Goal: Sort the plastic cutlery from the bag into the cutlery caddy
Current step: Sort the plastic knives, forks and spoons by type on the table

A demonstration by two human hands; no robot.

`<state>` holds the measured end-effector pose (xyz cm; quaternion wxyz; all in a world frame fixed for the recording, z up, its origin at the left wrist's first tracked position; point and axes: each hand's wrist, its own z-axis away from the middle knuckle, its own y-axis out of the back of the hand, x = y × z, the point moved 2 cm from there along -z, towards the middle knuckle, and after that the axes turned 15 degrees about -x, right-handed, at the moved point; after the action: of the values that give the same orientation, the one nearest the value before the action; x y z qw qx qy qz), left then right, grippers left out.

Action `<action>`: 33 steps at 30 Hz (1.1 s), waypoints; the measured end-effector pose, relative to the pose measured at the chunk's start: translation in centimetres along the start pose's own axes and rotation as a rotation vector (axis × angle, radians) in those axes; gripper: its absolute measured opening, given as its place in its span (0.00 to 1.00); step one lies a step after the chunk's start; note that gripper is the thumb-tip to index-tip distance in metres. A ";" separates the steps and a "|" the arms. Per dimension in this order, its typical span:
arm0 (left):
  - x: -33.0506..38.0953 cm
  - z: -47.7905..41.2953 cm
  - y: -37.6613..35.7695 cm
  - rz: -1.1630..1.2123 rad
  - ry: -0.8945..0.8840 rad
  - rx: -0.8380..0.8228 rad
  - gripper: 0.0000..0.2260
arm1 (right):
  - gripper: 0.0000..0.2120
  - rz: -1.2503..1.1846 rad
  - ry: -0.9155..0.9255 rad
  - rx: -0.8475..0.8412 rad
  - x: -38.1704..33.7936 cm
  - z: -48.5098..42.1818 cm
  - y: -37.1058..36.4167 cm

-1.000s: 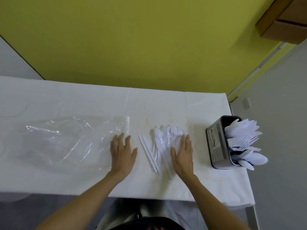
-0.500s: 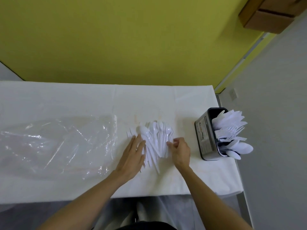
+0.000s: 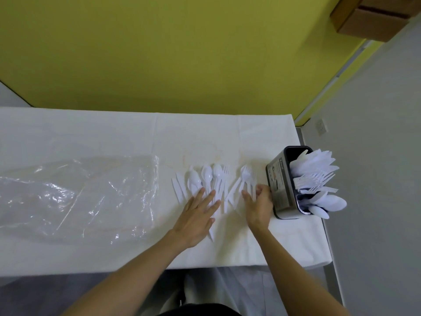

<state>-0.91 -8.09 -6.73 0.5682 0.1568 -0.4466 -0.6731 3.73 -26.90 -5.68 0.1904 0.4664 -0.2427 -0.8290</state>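
Observation:
White plastic cutlery (image 3: 211,179) lies spread on the white tablecloth: knives at the left, spoons in the middle, a smaller group of forks and a spoon (image 3: 246,179) to the right. My left hand (image 3: 198,215) lies flat, fingers apart, on the handles of the left group. My right hand (image 3: 258,204) rests with curled fingers on the handles of the right group, just beside the caddy. The dark grey cutlery caddy (image 3: 281,190) stands at the table's right end, with knives, forks and spoons in it. The clear plastic bag (image 3: 79,192) lies flat on the left.
The white-covered table (image 3: 114,133) ends just right of the caddy and has its front edge close to my body. A yellow wall stands behind it. A cardboard box (image 3: 373,17) hangs at the top right. Grey floor lies to the right.
My left hand has moved from the bag's edge onto the cutlery. The pile has been split in two, and my right hand has slid the right group toward the caddy.

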 end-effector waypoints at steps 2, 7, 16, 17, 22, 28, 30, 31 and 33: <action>0.0 0.1 -0.4 -0.048 -0.004 0.041 0.26 | 0.24 0.203 0.065 0.044 -0.6 0.3 -0.4; -0.2 0.5 -0.8 -0.109 0.009 0.151 0.24 | 0.20 0.602 0.248 -0.083 -1.1 0.6 -1.8; -0.1 1.5 -0.7 -0.059 0.001 0.245 0.22 | 0.11 0.643 0.276 0.075 1.7 1.0 -0.5; 0.0 1.5 -0.5 -0.039 0.002 0.261 0.22 | 0.11 0.652 0.324 0.084 1.3 1.1 -0.7; -0.2 1.5 -0.2 0.082 0.012 0.323 0.21 | 0.23 0.660 0.384 -0.058 -0.9 1.8 -3.0; -0.7 1.3 -0.7 0.174 -0.009 0.342 0.17 | 0.11 0.291 0.116 -0.171 -2.1 0.6 -2.8; -0.5 1.4 -0.7 0.224 -0.033 0.346 0.16 | 0.06 0.220 0.099 -0.170 -2.0 0.4 -2.0; -0.4 1.5 -0.6 0.246 -0.046 0.344 0.17 | 0.05 0.182 0.099 -0.151 -1.9 0.2 -1.6; -0.2 1.7 -0.5 0.259 -0.071 0.344 0.18 | 0.03 0.101 0.077 -0.097 -1.4 0.1 -0.7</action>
<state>-2.38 -7.24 -6.29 0.5984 0.1690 -0.5913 -0.5135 4.27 -25.58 -5.12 0.2636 0.4754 -0.2179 -0.8106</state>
